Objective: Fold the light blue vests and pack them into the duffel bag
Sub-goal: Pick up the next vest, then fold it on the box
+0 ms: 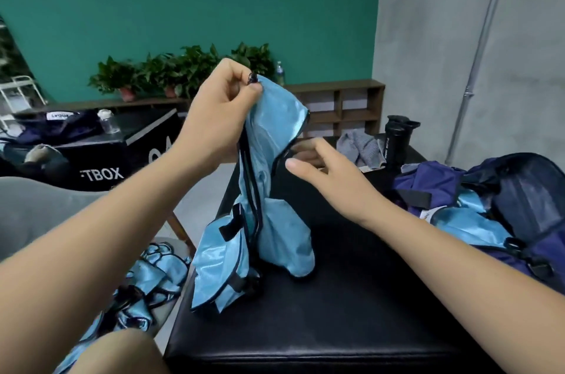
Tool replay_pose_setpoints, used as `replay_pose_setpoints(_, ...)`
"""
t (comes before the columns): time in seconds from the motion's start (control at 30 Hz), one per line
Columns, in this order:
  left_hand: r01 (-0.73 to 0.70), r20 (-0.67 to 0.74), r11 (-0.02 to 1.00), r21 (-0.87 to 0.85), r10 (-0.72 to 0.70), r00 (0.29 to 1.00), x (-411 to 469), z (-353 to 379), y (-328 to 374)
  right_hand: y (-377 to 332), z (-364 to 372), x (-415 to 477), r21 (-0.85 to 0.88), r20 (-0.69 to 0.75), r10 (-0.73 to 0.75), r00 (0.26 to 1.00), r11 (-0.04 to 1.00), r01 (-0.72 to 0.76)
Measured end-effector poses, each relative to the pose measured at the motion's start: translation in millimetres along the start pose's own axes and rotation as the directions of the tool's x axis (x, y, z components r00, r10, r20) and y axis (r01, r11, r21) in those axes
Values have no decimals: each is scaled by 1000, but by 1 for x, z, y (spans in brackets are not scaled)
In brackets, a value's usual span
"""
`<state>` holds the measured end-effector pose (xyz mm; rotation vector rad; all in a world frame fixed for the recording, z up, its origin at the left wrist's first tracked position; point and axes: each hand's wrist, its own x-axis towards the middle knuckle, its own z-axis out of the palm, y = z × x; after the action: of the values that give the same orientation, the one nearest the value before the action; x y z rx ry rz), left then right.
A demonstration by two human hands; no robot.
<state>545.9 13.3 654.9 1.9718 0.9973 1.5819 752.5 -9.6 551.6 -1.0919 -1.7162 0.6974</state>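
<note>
**While Pinched at Its Top, a Vest Hangs Over the Bench**

Where it is lifted above the black padded bench (321, 321), the light blue vest (275, 221) is seen as shiny fabric edged in dark trim. It is bunched lengthwise, with its lower end resting on the padding. Its top is pinched between the thumb and curled fingers of the raised left hand (218, 118). The right hand (325, 173) is held just beside the vest's right edge, fingers relaxed and gripping nothing. A second vest (470, 222) is seen inside the navy duffel bag (519, 187) at right.
</note>
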Motion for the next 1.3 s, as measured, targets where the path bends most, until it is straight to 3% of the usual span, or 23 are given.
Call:
replay_pose_setpoints(0.13,-41,-57,998,38,43,997,17,-25,13,12,14,-5,-44,104,67,992,997,-63)
replay_pose_setpoints(0.3,-98,-127,987,127,114,985,32,-43,32,-5,43,-24,-77,-102,-142,985,988,135)
replay_pose_setpoints(0.37,-115,-151,984,136,135,979,39,-46,40,-9,57,-32,-142,-62,-220,974,968,209)
replay_pose_setpoints(0.43,-118,-159,983,138,139,977,48,-49,46,-5,68,-36,-139,-11,-217,976,967,214)
replay_pose_setpoints(0.53,-114,-148,986,120,131,980,58,-54,52,0,67,-31,14,-105,-144,984,989,146)
replay_pose_setpoints(0.6,-110,-156,989,102,125,980,62,-56,55,-3,61,-28,17,-167,-153,974,987,158)
replay_pose_setpoints(0.73,-92,-204,991,93,110,973,70,-53,64,-27,67,-28,-239,-200,-369,908,917,320)
replay_pose_setpoints(0.83,-79,-213,995,57,89,973,74,-49,72,-31,73,-20,-425,-199,-449,871,841,336)
replay_pose_setpoints(1.1,-98,-184,989,112,118,976,73,-41,75,-23,60,18,-639,-197,-367,909,751,165)
replay_pose_setpoints(1.3,-120,-137,976,182,146,980,73,-47,72,-3,41,34,-761,-119,-187,975,647,31)
